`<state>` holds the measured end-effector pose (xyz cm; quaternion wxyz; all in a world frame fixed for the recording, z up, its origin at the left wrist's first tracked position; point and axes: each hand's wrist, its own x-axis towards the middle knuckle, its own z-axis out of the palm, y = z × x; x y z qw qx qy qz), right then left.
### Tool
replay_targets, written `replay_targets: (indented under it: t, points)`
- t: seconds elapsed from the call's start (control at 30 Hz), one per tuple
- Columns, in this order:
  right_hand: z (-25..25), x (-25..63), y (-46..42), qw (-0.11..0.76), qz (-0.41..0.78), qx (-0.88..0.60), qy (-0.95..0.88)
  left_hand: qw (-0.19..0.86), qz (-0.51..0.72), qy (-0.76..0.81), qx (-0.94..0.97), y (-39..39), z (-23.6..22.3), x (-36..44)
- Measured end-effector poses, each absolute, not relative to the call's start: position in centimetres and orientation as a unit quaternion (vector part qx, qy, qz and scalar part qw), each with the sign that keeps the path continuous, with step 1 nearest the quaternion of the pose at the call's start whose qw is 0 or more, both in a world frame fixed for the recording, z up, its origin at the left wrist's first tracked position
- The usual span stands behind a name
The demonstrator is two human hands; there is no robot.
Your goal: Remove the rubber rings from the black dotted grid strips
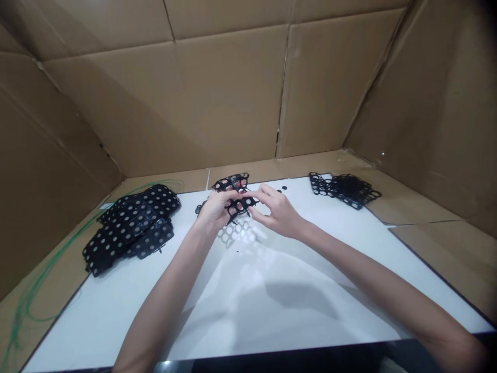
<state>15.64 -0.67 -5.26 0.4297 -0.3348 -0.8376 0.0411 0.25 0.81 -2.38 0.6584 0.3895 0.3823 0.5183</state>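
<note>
At left, dotted black sheets [132,223] heaped on white board [295,321]. Rightward, left hand [216,207], thumb and fingers closed on left side of black ring lattice [239,205]. Suspended above board between both hands, long axis running roughly near to far. Right hand [281,210] at its right edge, half open, thumb and forefinger parted, tips by the rings; can't tell if gripping. Well right, stacked lattice pieces [349,189].
</note>
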Motion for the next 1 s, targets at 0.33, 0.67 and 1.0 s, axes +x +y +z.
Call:
replay_targets:
  t: [0.33, 0.67, 1.0]
  points:
    - [-6.4, 16.1, 0.4, 0.443, -0.288, -0.283, -0.8, 0.614, 0.566, 0.417, 0.36, 1.2, -3.2, 0.9]
    - [-5.5, 15.8, -0.8, 0.53, -0.206, -0.261, -0.78, 0.613, 0.604, 0.435, 0.263, 1.8, -1.6, 0.4]
    - [-5.6, 14.8, 1.3, 0.592, 0.353, -0.432, -0.582, 0.613, 0.668, 0.363, 0.214, 1.7, 2.6, -5.7]
